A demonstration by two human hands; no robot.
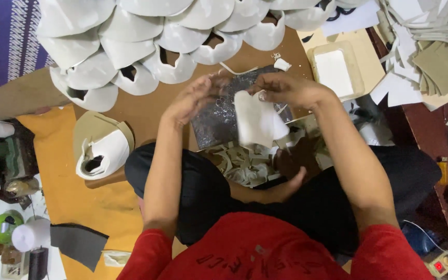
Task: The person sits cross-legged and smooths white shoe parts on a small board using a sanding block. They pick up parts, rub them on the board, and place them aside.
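My right hand (286, 89) grips the top of a white shoe upper piece (254, 120), which hangs blurred in front of me. Close beside it, my left hand (195, 98) has its fingers spread and curled toward the piece; whether it touches the piece I cannot tell. Beneath both hands lies a dark grey work slab (219, 116) on the brown board. White offcuts (242, 163) are heaped between my crossed legs.
A large pile of finished white uppers (146, 41) fills the top. One white upper on a tan sole (102, 153) sits at left. A plastic tub (335, 70), stacked white and tan cut sheets (431, 52), a green pot (3, 225) and a dark sheet (79, 243) surround me.
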